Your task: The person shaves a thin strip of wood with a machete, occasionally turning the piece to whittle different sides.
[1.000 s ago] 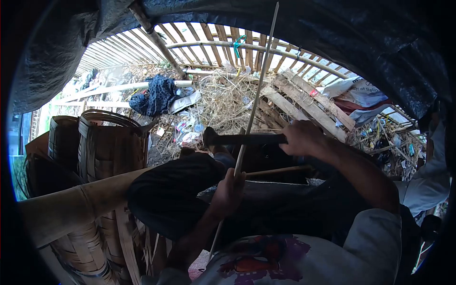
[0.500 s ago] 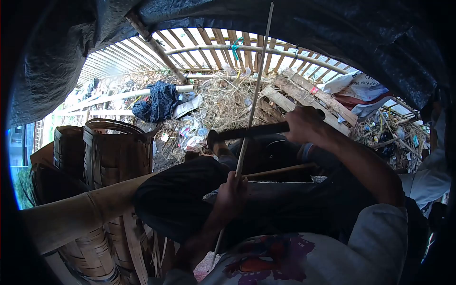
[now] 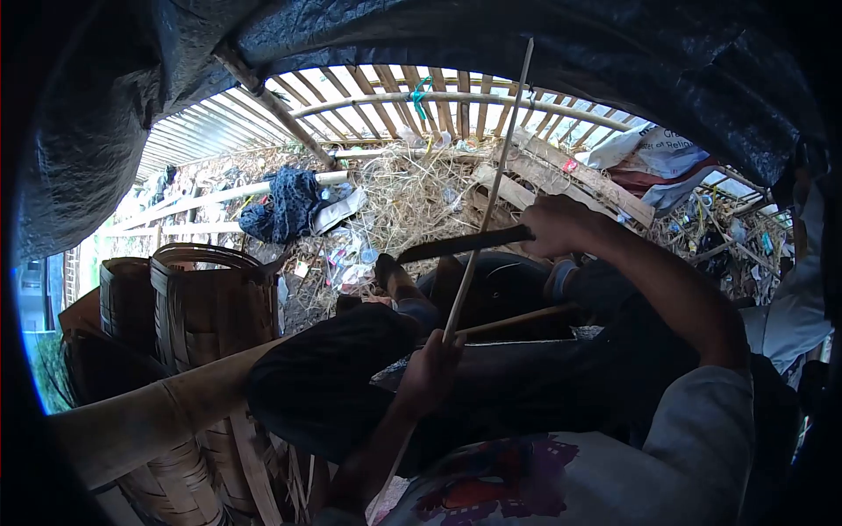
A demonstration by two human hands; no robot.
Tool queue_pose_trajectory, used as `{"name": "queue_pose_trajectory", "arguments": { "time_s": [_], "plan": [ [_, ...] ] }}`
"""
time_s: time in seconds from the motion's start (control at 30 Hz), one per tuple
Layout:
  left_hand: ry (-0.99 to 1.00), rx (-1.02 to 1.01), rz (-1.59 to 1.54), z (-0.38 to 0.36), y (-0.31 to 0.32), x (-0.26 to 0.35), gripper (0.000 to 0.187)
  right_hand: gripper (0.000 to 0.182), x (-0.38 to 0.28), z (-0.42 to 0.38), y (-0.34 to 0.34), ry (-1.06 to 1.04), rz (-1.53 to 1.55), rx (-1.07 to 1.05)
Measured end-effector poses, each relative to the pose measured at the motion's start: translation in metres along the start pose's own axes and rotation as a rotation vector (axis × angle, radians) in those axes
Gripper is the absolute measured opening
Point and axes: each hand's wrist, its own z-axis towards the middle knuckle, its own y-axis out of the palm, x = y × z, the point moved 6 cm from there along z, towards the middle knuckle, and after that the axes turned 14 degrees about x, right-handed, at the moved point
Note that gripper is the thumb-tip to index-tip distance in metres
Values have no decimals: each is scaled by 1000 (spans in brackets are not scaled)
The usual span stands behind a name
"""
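My left hand [image 3: 430, 377] is closed round a long, thin bamboo strip [image 3: 491, 206] above my lap. The strip slants up to the right, and its lower end runs down past my forearm. My right hand [image 3: 561, 226] grips a knife [image 3: 465, 245] with a long dark blade, held nearly level. In this view the blade crosses the strip a little above my left hand. A thin stick [image 3: 517, 321] lies beyond my left hand, close to my legs.
Woven bamboo baskets [image 3: 210, 307] stand at the left, beside a thick bamboo pole [image 3: 167, 394]. Beyond my feet are a straw heap [image 3: 412, 188], a dark blue cloth [image 3: 285, 203], wooden planks [image 3: 588, 180] and litter. A slatted fence [image 3: 386, 92] stands behind; dark sheeting [image 3: 614, 44] hangs overhead.
The bamboo strip has tilted further right and its tip sits lower. The knife has turned slightly, its tip end a little further right. My head view has shifted slightly.
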Motion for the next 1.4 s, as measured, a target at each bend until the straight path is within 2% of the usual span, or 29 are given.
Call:
{"name": "queue_pose_trajectory", "arguments": {
  "time_s": [0.03,0.07,0.1,0.13,0.2,0.37,0.43,0.5,0.6,0.63,0.67,0.7,0.73,0.8,0.87,0.93,1.0,1.03,1.07,1.1,1.17,1.27,1.33,1.4],
  "plan": [
    [-1,-4,18,-1,-3,1,13,34,-13,-1,8,-95,-56,-57],
    [-119,-12,-128,-2,-5,-2,13,32,-23,-2,14,-187,-110,-107],
    [-237,-21,-272,-2,-6,-4,12,26,-25,0,11,-196,-87,0],
    [-231,-29,-255,-2,-5,-6,12,26,-24,3,7,-186,-75,13],
    [-48,20,-340,-1,-6,1,11,24,-18,11,-6,-195,-163,22],
    [-126,47,-334,1,-9,10,8,25,-19,12,-12,-168,-204,107],
    [-135,81,-356,-2,-10,15,8,22,-16,11,-10,-127,-232,105],
    [-104,8,-84,-3,-12,23,9,23,-10,10,-10,-111,-189,150],
    [-102,-14,-162,-13,-17,14,11,25,23,16,-25,14,-168,263],
    [-99,-18,-161,-15,-16,7,11,27,35,15,-36,49,-179,365],
    [-2,-25,-90,-16,-14,3,12,32,46,11,-46,224,-92,279],
    [90,-33,-17,-17,-13,5,12,34,61,13,-46,284,-91,291],
    [92,-42,-15,-17,-12,7,12,35,79,13,-44,349,-89,306],
    [93,-97,106,-15,-8,14,13,35,92,10,-43,364,-111,309],
    [38,-102,43,-12,-5,8,14,34,93,10,-43,366,-132,307],
    [-23,-98,-18,-10,1,0,14,36,81,11,-32,346,-72,203],
    [-309,30,-671,-7,6,-6,16,35,51,12,-22,147,-48,96],
    [-313,35,-665,-6,3,-4,16,32,40,14,-11,28,-51,78],
    [-273,12,-387,-4,-2,5,15,29,28,15,-1,-89,-54,63],
    [-225,-12,-111,-1,-5,11,15,29,19,14,2,-88,-49,69],
    [-208,4,-181,1,-6,-1,15,28,-9,11,3,-249,-59,101],
    [-176,34,-270,1,-7,-8,14,26,-13,17,-5,-249,-100,140],
    [-162,45,-283,1,-8,-6,14,24,-9,21,-12,-214,-114,116],
    [-95,78,-327,1,-10,2,16,24,8,26,-23,-75,-129,198]
  ]
}}
